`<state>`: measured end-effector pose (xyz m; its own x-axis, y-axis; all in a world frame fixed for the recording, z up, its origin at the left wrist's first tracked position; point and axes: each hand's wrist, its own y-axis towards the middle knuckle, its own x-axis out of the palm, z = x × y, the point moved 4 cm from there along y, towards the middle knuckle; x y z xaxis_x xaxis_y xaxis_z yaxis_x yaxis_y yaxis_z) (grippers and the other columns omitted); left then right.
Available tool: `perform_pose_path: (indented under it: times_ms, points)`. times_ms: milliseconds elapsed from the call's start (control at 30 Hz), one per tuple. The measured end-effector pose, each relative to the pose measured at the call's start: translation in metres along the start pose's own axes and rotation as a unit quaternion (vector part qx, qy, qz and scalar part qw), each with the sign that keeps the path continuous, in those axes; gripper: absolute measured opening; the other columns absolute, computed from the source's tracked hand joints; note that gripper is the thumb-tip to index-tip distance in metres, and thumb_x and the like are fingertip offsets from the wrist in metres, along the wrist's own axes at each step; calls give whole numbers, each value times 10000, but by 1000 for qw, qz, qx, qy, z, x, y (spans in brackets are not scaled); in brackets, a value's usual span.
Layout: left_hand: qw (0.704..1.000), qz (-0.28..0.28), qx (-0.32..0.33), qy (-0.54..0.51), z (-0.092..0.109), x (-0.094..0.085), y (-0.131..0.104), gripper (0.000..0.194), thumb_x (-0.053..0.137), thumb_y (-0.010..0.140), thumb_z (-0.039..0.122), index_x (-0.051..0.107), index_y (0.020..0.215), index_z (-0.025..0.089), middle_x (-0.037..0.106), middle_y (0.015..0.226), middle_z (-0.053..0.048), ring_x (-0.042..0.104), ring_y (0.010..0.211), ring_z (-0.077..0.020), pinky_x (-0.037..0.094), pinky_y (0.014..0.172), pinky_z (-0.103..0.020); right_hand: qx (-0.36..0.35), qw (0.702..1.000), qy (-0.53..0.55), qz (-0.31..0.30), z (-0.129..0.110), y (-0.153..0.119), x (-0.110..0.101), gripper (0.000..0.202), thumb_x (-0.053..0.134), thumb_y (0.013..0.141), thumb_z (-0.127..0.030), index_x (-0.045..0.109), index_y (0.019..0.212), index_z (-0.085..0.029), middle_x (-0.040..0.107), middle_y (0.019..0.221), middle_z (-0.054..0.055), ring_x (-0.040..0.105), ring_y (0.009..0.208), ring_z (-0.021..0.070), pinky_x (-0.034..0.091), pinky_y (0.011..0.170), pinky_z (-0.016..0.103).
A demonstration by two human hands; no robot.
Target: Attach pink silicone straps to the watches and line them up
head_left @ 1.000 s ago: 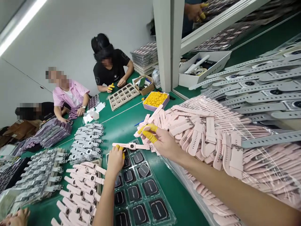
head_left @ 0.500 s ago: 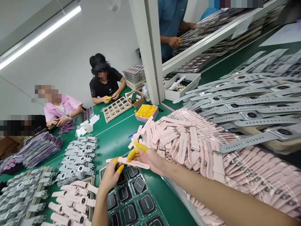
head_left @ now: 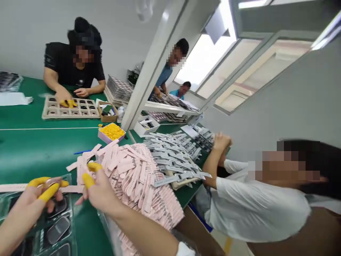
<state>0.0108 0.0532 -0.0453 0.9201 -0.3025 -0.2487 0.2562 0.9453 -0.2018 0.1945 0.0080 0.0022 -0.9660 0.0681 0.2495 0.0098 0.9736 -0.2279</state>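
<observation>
My left hand (head_left: 39, 197), with yellow finger covers, is closed around a smartwatch (head_left: 52, 181). A pale pink strap (head_left: 13, 187) runs out from it to the left, and another strap length (head_left: 73, 189) reaches right. My right hand (head_left: 99, 190), also in yellow finger covers, is at the left edge of a heap of loose pink straps (head_left: 125, 163). Its thumb and forefinger are apart with no object visible in them; whether they touch a strap is unclear. Beneath my left hand lies a clear plastic tray (head_left: 73, 227) with dark square pieces (head_left: 58, 229).
A box of yellow finger covers (head_left: 112, 132) stands behind the heap, near a blue pen (head_left: 82, 152). Grey-strapped watches (head_left: 173, 160) are piled to the right. A co-worker in white (head_left: 255, 209) sits at right; another in black (head_left: 76, 67) handles a beige tray (head_left: 70, 116) across the table.
The view has swung right, bringing the co-worker in white into sight. My right hand has come off the watch strap and moved to the pink heap; my left hand keeps the watch.
</observation>
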Motion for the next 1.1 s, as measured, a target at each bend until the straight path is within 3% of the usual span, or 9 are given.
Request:
perform_pose_path:
  times_ms: [100, 167, 300, 367, 533, 633, 800, 967, 1100]
  points:
    - [999, 8, -7, -32, 18, 11, -17, 338, 592, 849, 567, 586, 1061, 304, 656, 720, 49, 567, 519, -155, 506, 490, -305, -7, 1000, 12, -16, -12, -14, 12, 448, 773, 679, -543, 477, 943, -334, 542, 694, -135, 515, 490, 118, 540, 500, 308]
    - [997, 22, -4, -71, 28, 17, -23, 346, 569, 861, 503, 543, 1111, 265, 638, 771, 10, 544, 512, -147, 487, 483, -301, 12, 997, 43, -56, -13, -22, 19, 425, 779, 742, -554, 505, 961, -315, 573, 672, -101, 522, 516, 128, 517, 498, 282]
    - [997, -16, 12, -74, 26, 18, -28, 349, 552, 899, 380, 555, 1206, 213, 635, 873, -25, 605, 665, -157, 535, 582, -288, 84, 988, 47, -124, 2, -35, 27, 492, 745, 824, -666, 515, 988, -263, 493, 578, -102, 310, 403, 76, 325, 378, 205]
    - [997, -30, 34, -69, 29, 14, -34, 330, 533, 925, 329, 583, 1228, 207, 661, 953, -52, 645, 777, -176, 560, 641, -292, 112, 984, 27, -137, 7, -42, 30, 509, 692, 863, -706, 517, 1043, -264, 474, 571, -115, 275, 383, 72, 299, 373, 201]
    - [992, -32, 118, -34, 46, 6, -45, 345, 470, 961, 224, 653, 1254, 229, 697, 1219, -101, 677, 1096, -230, 592, 911, -371, 114, 984, 7, -141, 7, -47, 36, 478, 744, 835, -661, 581, 942, -226, 619, 693, -22, 545, 556, 135, 486, 527, 258]
    - [978, -37, 206, 27, 51, 5, -46, 431, 466, 913, 130, 673, 1276, 239, 687, 1301, -100, 637, 1217, -240, 515, 1093, -425, 131, 980, 18, -145, 10, -45, 39, 445, 783, 807, -603, 598, 879, -206, 602, 663, -22, 489, 519, 113, 449, 512, 249]
    - [958, -78, 261, 93, 48, 11, -47, 542, 446, 861, 50, 655, 1331, 220, 677, 1330, -107, 617, 1258, -245, 487, 1127, -434, 135, 982, 25, -133, 11, -46, 38, 365, 749, 849, -544, 565, 887, -231, 478, 520, -92, 322, 403, 87, 325, 417, 225]
    - [959, -99, 253, 84, 52, 10, -49, 460, 429, 931, 77, 654, 1314, 199, 684, 1303, -106, 619, 1254, -233, 483, 1119, -396, 99, 989, 2, -111, 8, -44, 34, 318, 742, 846, -512, 594, 860, -231, 509, 510, -71, 369, 418, 108, 381, 442, 248]
    - [960, -90, 257, 65, 54, 7, -51, 415, 431, 947, 102, 663, 1280, 190, 691, 1272, -103, 633, 1217, -231, 499, 1089, -372, 97, 989, 5, -110, 7, -43, 35, 303, 757, 850, -482, 597, 841, -223, 478, 505, -78, 328, 415, 91, 341, 432, 226]
